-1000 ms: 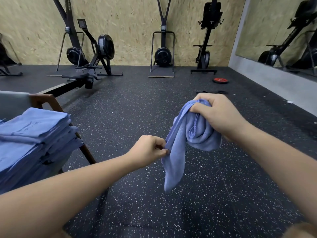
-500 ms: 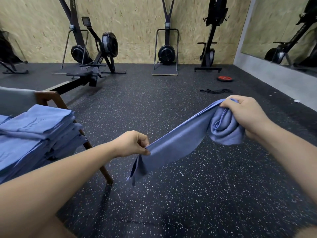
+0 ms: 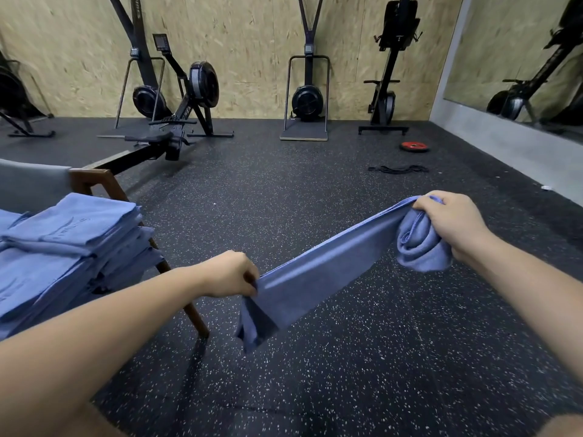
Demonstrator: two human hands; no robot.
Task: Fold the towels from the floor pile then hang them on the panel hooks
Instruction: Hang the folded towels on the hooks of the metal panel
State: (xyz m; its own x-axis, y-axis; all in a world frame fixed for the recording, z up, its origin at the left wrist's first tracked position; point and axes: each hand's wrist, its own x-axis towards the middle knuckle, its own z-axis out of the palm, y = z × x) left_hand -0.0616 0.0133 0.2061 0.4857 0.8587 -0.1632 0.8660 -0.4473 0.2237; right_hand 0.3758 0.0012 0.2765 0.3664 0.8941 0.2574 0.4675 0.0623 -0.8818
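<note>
White letters run up the slanted front leg of the rower (image 3: pixel 186 112). From here they read roughly "OWER", with the first part hidden behind the frame. The top towel (image 3: pixel 74 223) of the stack bears a stitched tone-on-tone mark with small lettering, too faint to read. The rower's monitor (image 3: pixel 161 42) is too blurred to show any figures.

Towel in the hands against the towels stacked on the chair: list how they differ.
The held towel is stretched between the left hand and right hand; the stacked towels lie on the chair. The held towel is bunched at the right hand; the stacked towels are folded flat. The held towel is one piece; the stacked towels are many. Both are blue.
</note>
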